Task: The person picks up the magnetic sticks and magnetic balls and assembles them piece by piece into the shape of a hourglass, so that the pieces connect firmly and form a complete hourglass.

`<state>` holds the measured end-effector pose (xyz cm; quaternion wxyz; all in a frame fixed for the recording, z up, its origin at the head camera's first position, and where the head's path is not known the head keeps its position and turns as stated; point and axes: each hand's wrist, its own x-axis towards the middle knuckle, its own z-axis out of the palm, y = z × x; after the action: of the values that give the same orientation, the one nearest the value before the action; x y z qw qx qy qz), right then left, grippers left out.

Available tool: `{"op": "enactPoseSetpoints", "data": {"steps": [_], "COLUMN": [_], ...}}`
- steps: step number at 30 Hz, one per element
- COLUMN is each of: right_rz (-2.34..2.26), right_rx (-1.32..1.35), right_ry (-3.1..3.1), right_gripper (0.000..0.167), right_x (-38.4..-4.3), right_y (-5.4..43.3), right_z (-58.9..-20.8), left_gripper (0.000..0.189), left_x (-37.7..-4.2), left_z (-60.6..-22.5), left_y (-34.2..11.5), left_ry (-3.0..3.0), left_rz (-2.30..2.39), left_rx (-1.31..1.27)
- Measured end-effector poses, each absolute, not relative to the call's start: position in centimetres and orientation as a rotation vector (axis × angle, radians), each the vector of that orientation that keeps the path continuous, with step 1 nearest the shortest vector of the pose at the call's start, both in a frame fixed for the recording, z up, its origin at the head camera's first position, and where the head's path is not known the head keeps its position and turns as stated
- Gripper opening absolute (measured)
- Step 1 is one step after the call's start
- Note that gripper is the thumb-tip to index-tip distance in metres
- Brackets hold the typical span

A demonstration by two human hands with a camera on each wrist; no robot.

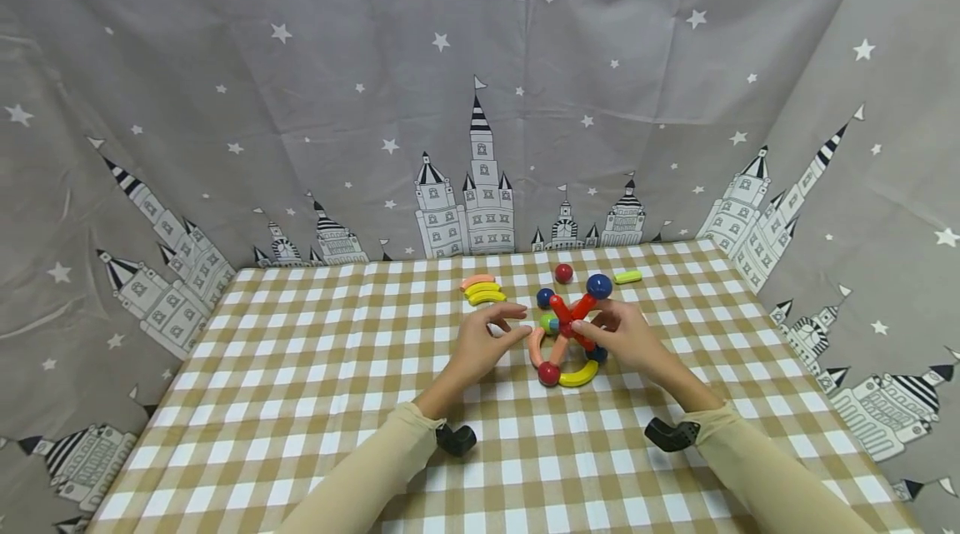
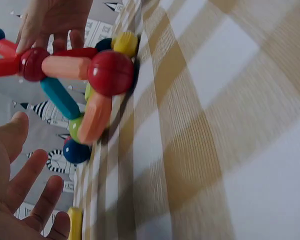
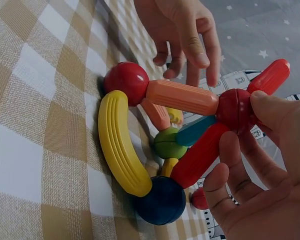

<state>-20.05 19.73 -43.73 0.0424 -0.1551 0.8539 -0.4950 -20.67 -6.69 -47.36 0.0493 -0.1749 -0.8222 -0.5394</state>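
Observation:
A toy of colored balls and ribbed sticks stands on the cloth. Its base ring has a red ball (image 1: 549, 373), a yellow curved stick (image 3: 119, 142), a dark blue ball (image 3: 161, 200), a green ball (image 3: 170, 143) and a salmon curved stick (image 1: 536, 346). Salmon (image 3: 182, 96), teal (image 3: 195, 131) and red (image 3: 200, 155) straight sticks rise to a raised red ball (image 3: 235, 111), which my right hand (image 1: 626, 338) pinches. Two more red sticks point upward from it, one tipped by a blue ball (image 1: 599, 286). Left of the toy, my left hand (image 1: 483, 342) holds nothing, fingers apart.
Behind the toy lie a loose red ball (image 1: 563, 273), a blue ball (image 1: 545, 297) and a yellow-green stick (image 1: 627, 276). Yellow curved sticks (image 1: 486, 297) and a salmon one (image 1: 477, 279) sit grouped behind my left hand. A grey castle-print curtain (image 1: 337, 101) backs the checked tablecloth (image 1: 300, 401).

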Motion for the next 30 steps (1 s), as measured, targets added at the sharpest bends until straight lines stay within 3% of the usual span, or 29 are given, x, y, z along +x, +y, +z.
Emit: {"op": "enactPoseSetpoints", "data": {"steps": [30], "right_rz": [-1.607], "right_rx": [-0.322], "right_ry": [2.391], "right_gripper": [0.048], "right_x": [-20.9], "right_y": [19.6], "right_z": [-43.9], "left_gripper": [0.02], "left_x": [-21.7], "left_z": [-49.3], "left_y": [-9.5], "left_ry": [-2.457], "left_rz": [-1.592], "left_rx": [-0.452]}}
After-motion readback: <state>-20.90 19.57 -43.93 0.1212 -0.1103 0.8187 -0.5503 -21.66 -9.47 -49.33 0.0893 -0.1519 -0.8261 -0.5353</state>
